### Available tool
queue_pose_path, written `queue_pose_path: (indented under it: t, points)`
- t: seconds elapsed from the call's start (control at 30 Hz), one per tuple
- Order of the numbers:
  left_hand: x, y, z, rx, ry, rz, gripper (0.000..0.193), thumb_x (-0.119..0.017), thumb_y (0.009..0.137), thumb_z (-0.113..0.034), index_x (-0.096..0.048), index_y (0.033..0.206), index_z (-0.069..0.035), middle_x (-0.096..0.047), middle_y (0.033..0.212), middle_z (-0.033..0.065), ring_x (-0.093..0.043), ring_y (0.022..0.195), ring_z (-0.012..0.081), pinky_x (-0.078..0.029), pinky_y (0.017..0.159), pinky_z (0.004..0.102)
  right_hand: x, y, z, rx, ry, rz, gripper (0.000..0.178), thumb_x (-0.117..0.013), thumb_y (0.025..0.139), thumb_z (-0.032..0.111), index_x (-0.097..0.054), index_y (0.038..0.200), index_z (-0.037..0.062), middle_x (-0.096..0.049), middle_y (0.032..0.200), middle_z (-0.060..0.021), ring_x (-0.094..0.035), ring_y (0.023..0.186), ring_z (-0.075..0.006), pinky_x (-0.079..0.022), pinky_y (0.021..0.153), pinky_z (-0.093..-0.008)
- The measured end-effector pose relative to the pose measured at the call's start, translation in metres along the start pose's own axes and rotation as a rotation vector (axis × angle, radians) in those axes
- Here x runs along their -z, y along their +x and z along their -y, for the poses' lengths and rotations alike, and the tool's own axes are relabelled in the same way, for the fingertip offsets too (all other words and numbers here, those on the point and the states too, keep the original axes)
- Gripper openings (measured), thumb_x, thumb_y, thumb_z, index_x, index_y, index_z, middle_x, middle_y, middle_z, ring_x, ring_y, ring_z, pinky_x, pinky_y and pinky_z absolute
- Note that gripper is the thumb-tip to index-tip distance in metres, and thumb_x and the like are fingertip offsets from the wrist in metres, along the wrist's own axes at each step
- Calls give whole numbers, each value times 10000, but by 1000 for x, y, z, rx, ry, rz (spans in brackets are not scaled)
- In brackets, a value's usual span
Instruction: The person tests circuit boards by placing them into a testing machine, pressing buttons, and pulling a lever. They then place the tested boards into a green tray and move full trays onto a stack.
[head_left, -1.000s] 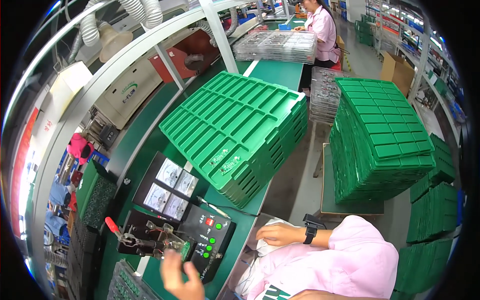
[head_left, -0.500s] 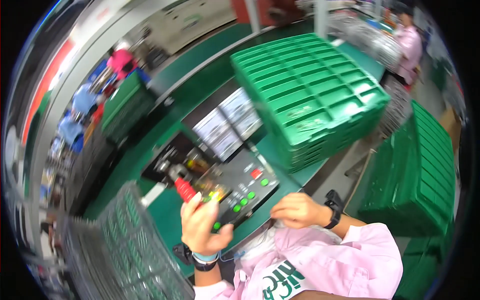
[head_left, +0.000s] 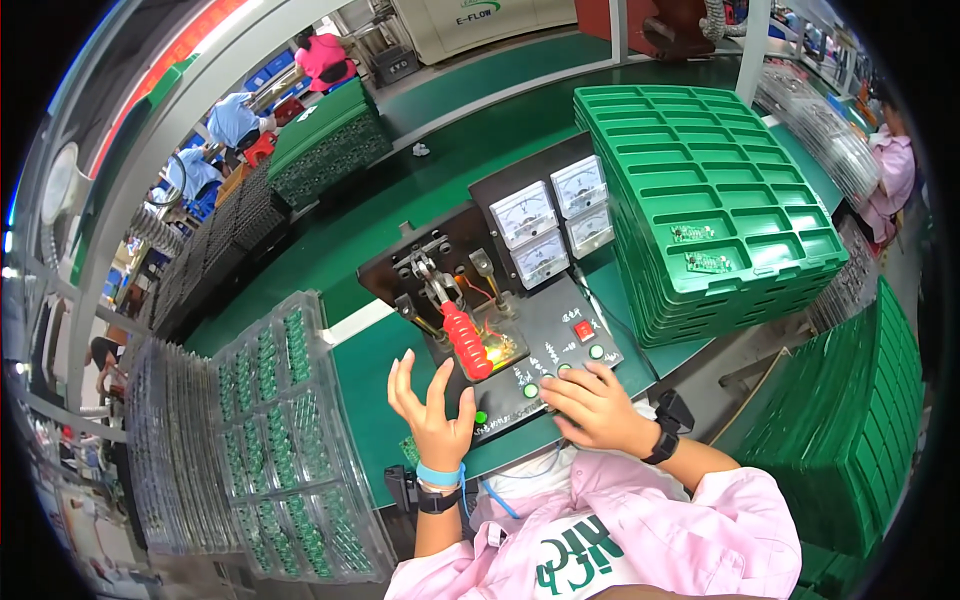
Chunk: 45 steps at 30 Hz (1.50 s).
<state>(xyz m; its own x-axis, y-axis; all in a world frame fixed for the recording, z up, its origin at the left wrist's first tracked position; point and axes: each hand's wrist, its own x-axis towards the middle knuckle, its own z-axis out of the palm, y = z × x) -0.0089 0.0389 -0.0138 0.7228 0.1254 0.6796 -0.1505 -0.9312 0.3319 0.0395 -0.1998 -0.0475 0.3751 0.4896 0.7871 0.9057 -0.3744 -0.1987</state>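
A dark test fixture (head_left: 600,345) with a red-handled toggle clamp (head_left: 465,342) stands on the green bench before me. The clamp's handle points down toward me, and a yellow light glows beside its lower end. Just below the handle, my left hand (head_left: 436,418) is open, fingers spread and holding nothing. My right hand (head_left: 605,412) lies over the fixture's row of green buttons, its fingers stretched out; the fingertips hide part of the row. Whether a button is pressed I cannot tell. A small green circuit board (head_left: 411,450) sits by my left wrist, partly hidden.
Analog panel meters (head_left: 541,258) stand behind the fixture. At right rises a stack of green trays (head_left: 690,185) with two circuit boards on top; more green trays (head_left: 850,440) stand lower. Clear trays of circuit boards (head_left: 290,440) fill the left. Other people (head_left: 325,58) work farther off.
My left hand has come off the red handle and opened. My right hand has moved from the bench's front edge onto the buttons. The whole view has shifted.
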Motion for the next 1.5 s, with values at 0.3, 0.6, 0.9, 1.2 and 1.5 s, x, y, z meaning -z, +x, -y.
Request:
queue_pose_path:
  t: [0.3,0.6,0.9,1.2,1.5]
  points:
    - [2,8,4,-32,-53,-10,510,-739,766,-369,-632,1228,-181,-333,1467,222,-251,1346,467,-266,1073,567,-19,-9,-1,-84,-42,156,431,-683,734,93,-660,1163,131,-630,1216,16,-561,1110,-198,-321,1041,-421]
    - [15,6,-1,-70,89,167,588,-725,767,-467,-616,1254,-157,-259,1528,197,-161,1396,477,-214,1099,576,7,19,-5,-70,180,246,390,-687,767,259,-659,1117,91,-636,1189,-38,-583,1039,-221,-410,934,-432]
    - [77,-27,2,370,28,112,292,-651,829,-104,-666,1118,-65,-439,1425,174,-370,1316,409,-336,1052,503,19,234,-33,544,599,-32,532,-545,889,447,-590,1230,41,-591,1296,-126,-550,1204,-277,-390,999,-472]
    - [80,-85,29,412,-29,274,256,-532,857,66,-648,1075,1,-581,1270,178,-586,1134,353,-465,949,394,-6,144,-28,345,391,-66,448,-664,743,100,-595,1176,8,-669,781,-97,-649,692,-269,-517,646,-383]
    - [38,-67,42,232,-25,296,235,-623,840,7,-655,1072,-10,-610,1212,133,-594,1099,318,-476,916,410,-28,104,-17,237,-165,542,277,-603,735,105,-599,950,-69,-565,501,-59,-592,424,-226,-454,411,-345]
